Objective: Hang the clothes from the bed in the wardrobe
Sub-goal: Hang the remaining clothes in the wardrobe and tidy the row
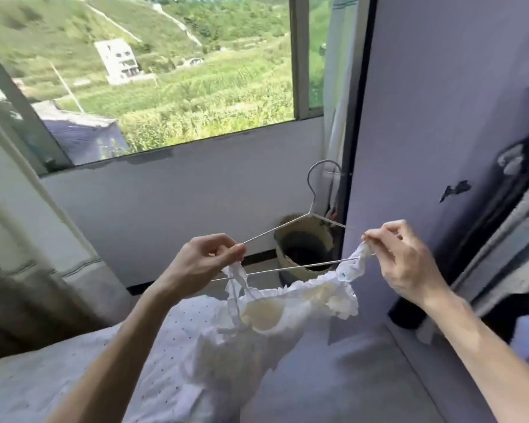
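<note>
**White frilled top being fitted onto a wire hanger**

Both hands are raised in front of the person, with a thin white wire hanger [287, 269] stretched between them, its hook pointing up toward the window. The left hand [206, 264] pinches the hanger's left shoulder end between thumb and curled fingers, and one frilled strap of the white top [290, 312] is gathered at that same spot. The right hand [409, 267] pinches the other frilled strap between thumb and fingertips, right at the hanger's right end. The top hangs just under the hanger's lower bar, its ruffled neckline and padded cups facing up. Its lower part trails down and away from the hands.

Below the arms on the left lies the bed [28, 386], covered in pale cloth with small dots; where the top ends and the bedding begins cannot be told. A grey floor [348, 361] runs along the right. A wide window [165, 87] looks out on green slopes, and a pale curtain [19, 193] hangs at the left.

A woven basket [290, 224] stands on the floor beneath the window; its inside is dark and its contents cannot be made out. On the right stands the wardrobe [425, 117], with dark and striped clothes [526, 215] hanging at its open edge.
</note>
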The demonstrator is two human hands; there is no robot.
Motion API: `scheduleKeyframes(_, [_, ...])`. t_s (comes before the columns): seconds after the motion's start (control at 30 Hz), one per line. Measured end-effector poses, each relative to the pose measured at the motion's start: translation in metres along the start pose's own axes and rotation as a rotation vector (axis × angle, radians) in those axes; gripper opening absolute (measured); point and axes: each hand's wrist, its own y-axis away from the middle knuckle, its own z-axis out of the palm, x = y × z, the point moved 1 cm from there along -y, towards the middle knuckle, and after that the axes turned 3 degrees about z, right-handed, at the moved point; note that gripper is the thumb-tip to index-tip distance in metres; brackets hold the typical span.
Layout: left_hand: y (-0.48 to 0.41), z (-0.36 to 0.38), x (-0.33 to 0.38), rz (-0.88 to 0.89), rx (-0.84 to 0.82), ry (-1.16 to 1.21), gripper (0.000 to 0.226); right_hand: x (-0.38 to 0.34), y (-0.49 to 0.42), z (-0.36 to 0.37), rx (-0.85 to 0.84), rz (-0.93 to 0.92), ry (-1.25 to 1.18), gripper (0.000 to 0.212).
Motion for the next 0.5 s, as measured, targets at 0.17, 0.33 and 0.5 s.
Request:
scheduleKeyframes(0.17, [-0.042,0.044,0.002,0.065,-0.271,0.112,0.031,0.028,0.027,-0.031,0.052,0.199,0.112,0.016])
scheduleKeyframes(0.33, [-0.073,0.079,0.024,0.082,-0.6,0.252,0.041,0.051,0.054,-0.056,0.085,0.407,0.235,0.014])
scheduleKeyframes(0.5, [-0.093,0.139,0.052,0.068,-0.899,0.301,0.015,0.072,0.106,-0.09,0.028,0.647,0.33,0.018])
